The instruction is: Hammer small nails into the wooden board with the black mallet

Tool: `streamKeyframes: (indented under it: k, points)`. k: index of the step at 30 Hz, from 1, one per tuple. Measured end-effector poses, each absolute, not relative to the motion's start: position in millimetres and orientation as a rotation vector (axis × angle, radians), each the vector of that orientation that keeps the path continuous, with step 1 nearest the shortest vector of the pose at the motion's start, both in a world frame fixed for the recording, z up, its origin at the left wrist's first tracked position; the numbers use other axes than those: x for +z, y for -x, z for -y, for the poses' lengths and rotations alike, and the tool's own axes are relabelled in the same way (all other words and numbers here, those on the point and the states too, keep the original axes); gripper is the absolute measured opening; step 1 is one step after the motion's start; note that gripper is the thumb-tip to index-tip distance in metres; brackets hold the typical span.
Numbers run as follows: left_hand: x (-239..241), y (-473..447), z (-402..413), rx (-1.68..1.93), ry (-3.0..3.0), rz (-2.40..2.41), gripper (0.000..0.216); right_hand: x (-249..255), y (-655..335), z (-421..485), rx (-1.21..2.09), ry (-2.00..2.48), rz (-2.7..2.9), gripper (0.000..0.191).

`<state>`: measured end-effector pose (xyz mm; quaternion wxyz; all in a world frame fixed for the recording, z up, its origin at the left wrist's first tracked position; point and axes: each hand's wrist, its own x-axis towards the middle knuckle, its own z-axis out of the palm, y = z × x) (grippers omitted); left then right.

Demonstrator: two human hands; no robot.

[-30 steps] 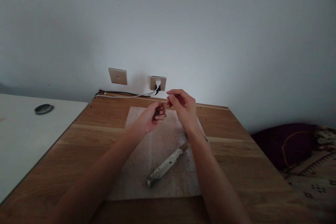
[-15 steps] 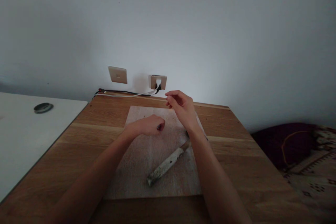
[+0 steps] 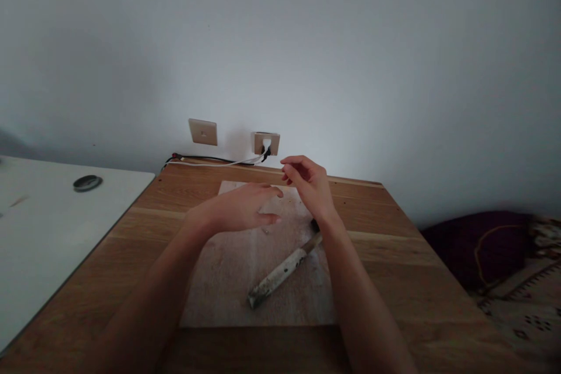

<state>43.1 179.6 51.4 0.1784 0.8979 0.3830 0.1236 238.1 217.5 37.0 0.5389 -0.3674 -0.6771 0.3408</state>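
My left hand (image 3: pixel 243 205) hovers low over a pale wooden board (image 3: pixel 219 298), thumb and fingers spread with nothing between them. A tiny shiny piece (image 3: pixel 266 232), too small to name, is just below its thumb. Over the far right part of the board is my right hand (image 3: pixel 310 182), its fingers curled and the thumb close to the index finger; what they pinch, if anything, cannot be made out. A tool with a worn, white-stained handle (image 3: pixel 280 272) lies slantwise on the board. My right forearm partly covers its dark far end, so its kind is unclear.
The board lies on a brown wooden table (image 3: pixel 394 280) against a wall. Black and white cables (image 3: pixel 219 163) run along the back edge to a socket (image 3: pixel 266 143). At left, a white table (image 3: pixel 48 228) bears a round dark dish (image 3: pixel 87 183). Patterned fabric (image 3: pixel 521 304) is at right.
My left hand has gone from closed, with a small dark thing showing at its fingers, to spread. A tiny shiny piece now shows below it. My right hand keeps nearly the same pose.
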Motion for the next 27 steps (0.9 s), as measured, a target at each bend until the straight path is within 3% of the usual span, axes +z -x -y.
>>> streamKeyframes:
  k: [5, 10, 15, 19, 23, 27]
  points:
    - [80, -31, -135, 0.674, -2.516, -1.289, 0.038, 65, -244, -195, 0.778, 0.798, 1.568, 0.015]
    - [47, -35, -85, 0.683, -2.526, -1.525, 0.022, 78, -264, -161, 0.617, 0.866, 1.670, 0.018]
    - [-32, -24, -30, 0.726, -2.811, -1.516, 0.016, 8, -335, -120, 0.295, 1.305, 2.155, 0.035]
    - [-74, -3, 8, 0.765, -2.807, -1.585, 0.022, -75, -402, -64, -0.091, 1.566, 2.147, 0.046]
    - [-84, 2, 26, 0.856, -2.761, -1.678, 0.030, -120, -419, -23, -0.077, 1.690, 2.045, 0.052]
    - [-83, 2, 24, 0.893, -2.745, -1.743, 0.032, -116, -385, -18, 0.106, 1.765, 1.953, 0.059]
